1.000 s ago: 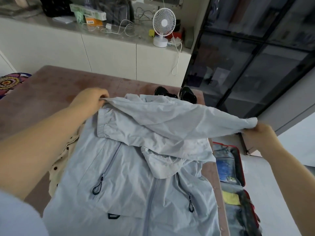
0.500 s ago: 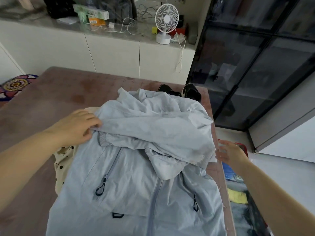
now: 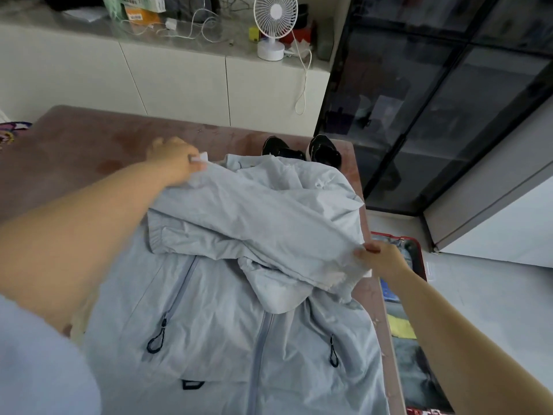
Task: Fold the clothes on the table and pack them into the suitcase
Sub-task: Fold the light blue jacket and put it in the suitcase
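Reddish-brown surface (image 3: pixel 89 151), blotchy in places. Spread across its near right part: pale grey-blue zip jacket (image 3: pixel 224 339), front up, upper portion bunched in folds. At far edge, just behind jacket's top, pair of black shoes (image 3: pixel 299 149), side by side. Under jacket's left side, sliver of cream garment (image 3: pixel 78 324). On pale floor (image 3: pixel 484 295), just beside surface's right edge, open red-rimmed suitcase (image 3: pixel 421 256), things packed inside.

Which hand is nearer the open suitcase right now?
Right. The right hand pinches the jacket beside the suitcase rim; the left hand grips it across the table.
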`<state>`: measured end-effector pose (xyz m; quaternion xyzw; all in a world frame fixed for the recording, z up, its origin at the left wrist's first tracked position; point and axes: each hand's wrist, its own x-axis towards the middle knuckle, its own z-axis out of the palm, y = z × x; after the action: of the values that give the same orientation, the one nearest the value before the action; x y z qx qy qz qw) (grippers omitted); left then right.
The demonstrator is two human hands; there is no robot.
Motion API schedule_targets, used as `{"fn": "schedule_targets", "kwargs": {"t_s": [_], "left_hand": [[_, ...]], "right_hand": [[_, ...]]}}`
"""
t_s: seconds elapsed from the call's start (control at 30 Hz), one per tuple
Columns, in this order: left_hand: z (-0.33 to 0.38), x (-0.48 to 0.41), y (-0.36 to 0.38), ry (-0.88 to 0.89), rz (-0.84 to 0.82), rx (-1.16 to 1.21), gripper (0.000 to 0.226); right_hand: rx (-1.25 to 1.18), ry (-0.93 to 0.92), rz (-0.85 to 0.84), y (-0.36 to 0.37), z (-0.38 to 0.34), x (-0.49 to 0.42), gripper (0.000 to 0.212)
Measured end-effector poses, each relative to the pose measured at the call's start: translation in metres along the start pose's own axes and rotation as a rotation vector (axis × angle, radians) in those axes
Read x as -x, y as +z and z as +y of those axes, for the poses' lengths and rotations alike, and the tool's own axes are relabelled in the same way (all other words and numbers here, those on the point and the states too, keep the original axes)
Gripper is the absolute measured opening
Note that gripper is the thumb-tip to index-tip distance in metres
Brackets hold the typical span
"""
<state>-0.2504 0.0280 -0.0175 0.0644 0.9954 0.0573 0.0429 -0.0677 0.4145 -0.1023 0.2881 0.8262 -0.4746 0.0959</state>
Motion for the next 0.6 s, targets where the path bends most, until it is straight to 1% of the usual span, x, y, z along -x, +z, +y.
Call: {"fn": "schedule_targets", "kwargs": {"t_s": [0.07,0.13,0.2,0.3,0.33,0.37,0.4,0.43,0.47,0.5,0.53,0.57,0.6], "left_hand": [[-0.009,-0.002,-0.017,-0.030,0.148,0.169,0.027],[-0.017,0.002,-0.026,-0.060,0.240,0.299,0.027],[-0.018,0.007,-0.024,-0.091,0.247,0.350,0.026],[-0.007,0.006,-0.014,-0.146,0.247,0.479,0.028],[-0.003,0.004,-0.011,-0.179,0.217,0.539,0.035],[0.000,0.002,-0.009,-0.230,0.172,0.582,0.047],[0.000,0.001,-0.005,-0.300,0.111,0.592,0.063],[-0.001,-0.001,0.000,-0.376,0.045,0.562,0.079],[-0.002,-0.003,0.003,-0.447,-0.026,0.513,0.091],[-0.003,-0.004,0.007,-0.503,-0.082,0.473,0.098],[-0.003,-0.007,0.009,-0.541,-0.128,0.465,0.099],[-0.003,-0.012,0.012,-0.553,-0.157,0.528,0.093],[-0.001,-0.015,0.013,-0.558,-0.165,0.630,0.083]], "right_hand": [[-0.243,-0.044,-0.010,-0.013,-0.014,0.003,0.015],[-0.409,-0.052,-0.001,-0.019,-0.028,0.001,0.018],[-0.461,-0.042,0.091,-0.018,-0.044,-0.005,0.018],[-0.440,-0.023,0.281,-0.015,-0.060,-0.026,0.015],[-0.420,-0.005,0.328,-0.014,-0.058,-0.039,0.019],[-0.372,0.011,0.353,-0.012,-0.057,-0.049,0.022],[-0.306,0.031,0.355,-0.009,-0.053,-0.058,0.023],[-0.240,0.059,0.324,-0.005,-0.047,-0.066,0.026],[-0.187,0.097,0.274,-0.001,-0.039,-0.072,0.039],[-0.154,0.160,0.213,0.004,-0.032,-0.074,0.059],[-0.126,0.207,0.164,0.007,-0.027,-0.075,0.079],[-0.124,0.233,0.110,0.008,-0.022,-0.076,0.095],[-0.146,0.219,0.068,0.009,-0.016,-0.080,0.107]]}}
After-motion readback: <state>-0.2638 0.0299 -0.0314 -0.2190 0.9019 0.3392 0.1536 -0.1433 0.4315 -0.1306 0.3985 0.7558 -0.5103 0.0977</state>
